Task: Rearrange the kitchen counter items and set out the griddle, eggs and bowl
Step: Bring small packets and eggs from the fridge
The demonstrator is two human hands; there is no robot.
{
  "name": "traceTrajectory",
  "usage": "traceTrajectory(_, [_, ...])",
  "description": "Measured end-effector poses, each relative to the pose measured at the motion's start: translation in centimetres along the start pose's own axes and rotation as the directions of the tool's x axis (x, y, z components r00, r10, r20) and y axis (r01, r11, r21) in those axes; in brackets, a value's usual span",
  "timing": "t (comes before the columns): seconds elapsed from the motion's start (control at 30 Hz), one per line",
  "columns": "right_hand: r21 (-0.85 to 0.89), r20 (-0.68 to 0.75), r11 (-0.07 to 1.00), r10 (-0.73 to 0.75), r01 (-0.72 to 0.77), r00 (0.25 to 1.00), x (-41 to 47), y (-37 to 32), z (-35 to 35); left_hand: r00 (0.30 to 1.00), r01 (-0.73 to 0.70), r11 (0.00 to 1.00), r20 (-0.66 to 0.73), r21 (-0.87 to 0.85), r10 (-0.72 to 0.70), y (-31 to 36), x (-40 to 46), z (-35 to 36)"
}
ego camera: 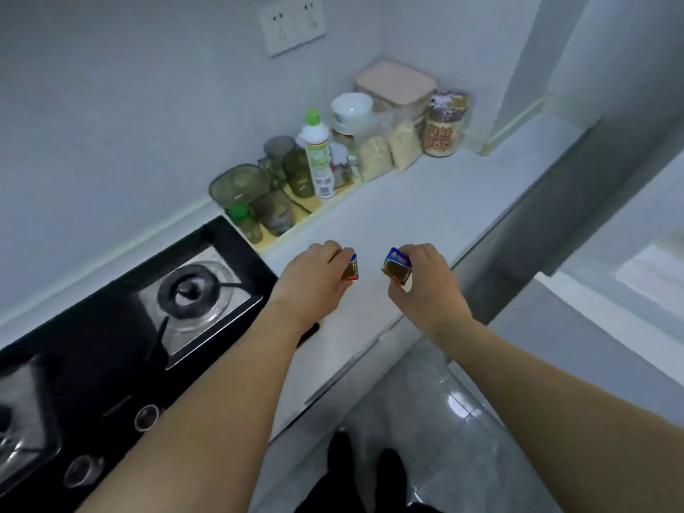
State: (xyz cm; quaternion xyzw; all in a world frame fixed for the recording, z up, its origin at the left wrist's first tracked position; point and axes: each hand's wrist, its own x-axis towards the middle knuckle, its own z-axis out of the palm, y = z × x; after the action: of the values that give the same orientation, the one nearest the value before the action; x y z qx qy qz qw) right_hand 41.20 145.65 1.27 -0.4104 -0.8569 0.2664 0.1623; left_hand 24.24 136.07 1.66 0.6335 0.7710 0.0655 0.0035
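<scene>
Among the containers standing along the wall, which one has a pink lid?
The big clear storage box in the far corner, behind the white bowl. Its flat lid is pink; the white spray bottle has a green cap, and the printed jar has none in pink.

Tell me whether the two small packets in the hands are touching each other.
Apart. The head view shows bare white counter between the left packet, held by the left hand, and the right packet, held by the right hand.

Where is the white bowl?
The white bowl sits at the back of the counter on the right side, in front of the pink-lidded box, beside the green-capped bottle.
</scene>
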Motion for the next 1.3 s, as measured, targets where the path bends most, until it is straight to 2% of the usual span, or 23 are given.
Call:
traceTrajectory(0.13, [0.021, 0.091, 0.979, -0.203, 0.202, 0.975, -1.4, -6.2, 4.0, 0.979, 0.197, 0.98, -0.061, 0.01, -0.196, -4.8, -8.9, -2.1])
traceTrajectory(0.3, [0.093, 0.184, 0.913, -0.408, 0.397, 0.894, -5.6, -14.6, 8.6, 0.91, 0.398, 0.917, -0.137, 0.018, -0.392, -9.0, -20.8, -4.5])
traceTrajectory(0.6, [0.163, 0.327, 0.757, -0.647, 0.633, 0.689, -21.4, -31.4, 18.7, 0.744, 0.654, 0.757, -0.184, 0.004, -0.642, -13.9, -47.5, -6.7])
traceTrajectory(0.77, [0.227, 0.404, 0.635, -0.751, 0.739, 0.522, -32.4, -39.8, 24.6, 0.59, 0.799, 0.601, -0.181, -0.006, -0.787, -15.1, -63.2, -7.6])
traceTrajectory(0.9, [0.276, 0.475, 0.518, -0.806, 0.81, 0.353, -40.1, -45.6, 28.3, 0.426, 0.901, 0.434, -0.156, -0.024, -0.891, -15.0, -74.7, -7.9])
traceTrajectory(1.0, [0.301, 0.51, 0.437, -0.825, 0.848, 0.244, -43.9, -48.8, 30.5, 0.322, 0.942, 0.333, -0.152, -0.051, -0.935, -14.6, -80.1, -8.3])
traceTrajectory(1.2, [0.355, 0.564, 0.329, -0.822, 0.875, 0.08, -48.0, -54.2, 35.2, 0.182, 0.981, 0.19, -0.132, -0.049, -0.974, -15.7, -87.0, -8.3])
traceTrajectory(1.3, [0.402, 0.563, 0.31, -0.826, 0.862, 0.034, -48.4, -57.1, 37.6, 0.127, 0.99, 0.134, -0.136, -0.042, -0.983, -17.7, -88.9, -8.8])
